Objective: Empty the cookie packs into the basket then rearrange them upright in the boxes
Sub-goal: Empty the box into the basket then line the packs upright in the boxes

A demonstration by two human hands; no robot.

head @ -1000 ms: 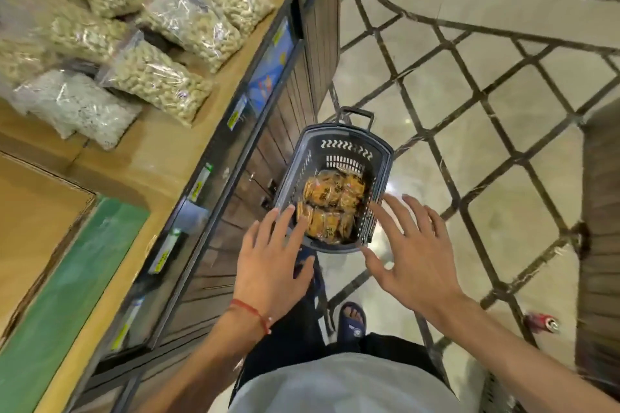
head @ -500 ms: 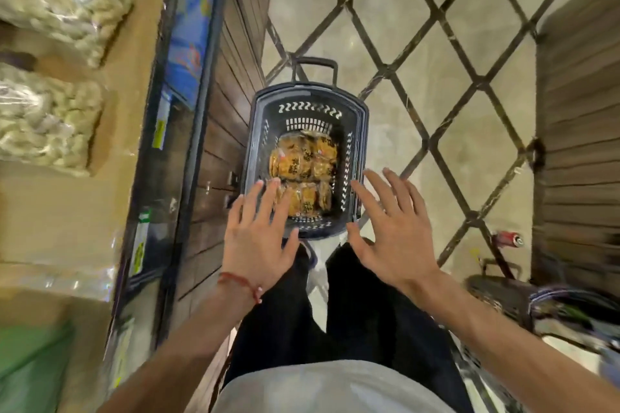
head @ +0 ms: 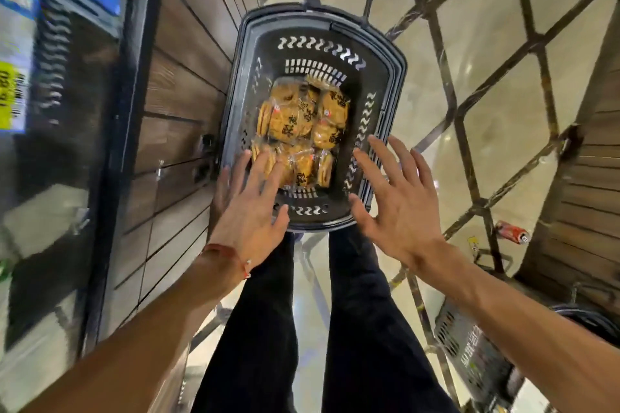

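Observation:
A dark plastic basket with a pull handle stands on the floor in front of my legs. Several clear-wrapped orange cookie packs lie piled flat in its bottom. My left hand reaches over the basket's near left corner, fingers straight and spread, tips above the nearest packs. My right hand is spread over the near right rim. Neither hand holds anything. No boxes are in sight.
A wooden display counter with price labels runs close along the basket's left side. A red can lies on the tiled floor to the right, near another wooden stand. A second dark basket sits at lower right.
My view has tilted down and closed in on the basket; the counter top with its bags has left the frame. Both spread hands have come lower over the basket's near end.

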